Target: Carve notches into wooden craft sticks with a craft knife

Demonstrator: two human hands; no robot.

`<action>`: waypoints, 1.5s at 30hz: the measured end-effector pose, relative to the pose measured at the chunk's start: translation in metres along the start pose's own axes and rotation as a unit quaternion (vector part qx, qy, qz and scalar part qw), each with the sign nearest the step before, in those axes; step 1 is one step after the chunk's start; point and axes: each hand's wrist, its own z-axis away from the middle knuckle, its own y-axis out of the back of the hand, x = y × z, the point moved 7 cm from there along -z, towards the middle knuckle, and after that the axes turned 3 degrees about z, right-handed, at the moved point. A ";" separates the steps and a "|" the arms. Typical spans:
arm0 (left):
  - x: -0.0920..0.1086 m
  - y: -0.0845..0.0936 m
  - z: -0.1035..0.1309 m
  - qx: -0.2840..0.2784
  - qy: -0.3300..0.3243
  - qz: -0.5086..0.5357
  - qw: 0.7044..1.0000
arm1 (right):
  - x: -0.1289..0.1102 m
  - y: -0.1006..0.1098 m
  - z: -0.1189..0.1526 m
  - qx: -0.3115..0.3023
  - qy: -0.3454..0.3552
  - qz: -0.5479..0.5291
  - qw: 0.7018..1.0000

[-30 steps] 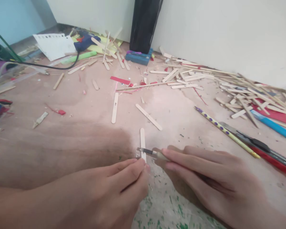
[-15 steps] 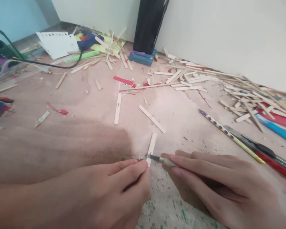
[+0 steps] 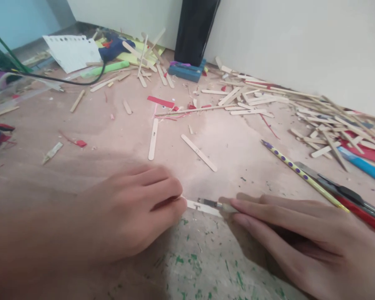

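My left hand (image 3: 134,208) pinches one end of a popsicle stick (image 3: 211,209) low over the table. A small dark notch or slot shows near the stick's middle. Between the thumb and fingers of my right hand (image 3: 293,233) is a craft knife (image 3: 226,206), its blade pointing left at the stick, close to the notch. Whether the blade touches the wood I cannot tell. The stick's right end passes beside the knife handle. Beyond my hands lie a popsicle stick with a small hole (image 3: 153,139) and another with a mark at its middle (image 3: 198,152).
On the right lie a spotted pencil (image 3: 303,175), a utility knife (image 3: 340,189) and a blue pen (image 3: 365,164). A pile of sticks (image 3: 337,129) runs along the wall. A black upright object (image 3: 193,33) stands on a blue block (image 3: 187,73). Torn paper (image 3: 73,54) lies back left.
The popsicle stick has swung from nearly upright in view to lying left-to-right. My left hand has moved up and left with its end. The knife has shifted slightly right.
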 end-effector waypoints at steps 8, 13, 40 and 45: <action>-0.004 0.003 -0.001 -0.007 -0.008 0.012 1.000 | -0.001 -0.005 -0.005 -0.054 0.054 0.000 0.997; -0.003 0.004 -0.003 -0.022 -0.020 0.014 0.999 | -0.003 -0.003 -0.005 -0.058 0.079 0.007 0.995; -0.003 -0.002 0.000 0.002 -0.036 0.058 0.998 | -0.007 -0.010 -0.008 -0.047 0.038 -0.054 0.997; -0.002 -0.004 0.002 -0.010 -0.029 0.058 0.998 | -0.010 -0.009 -0.010 -0.040 0.043 -0.030 0.998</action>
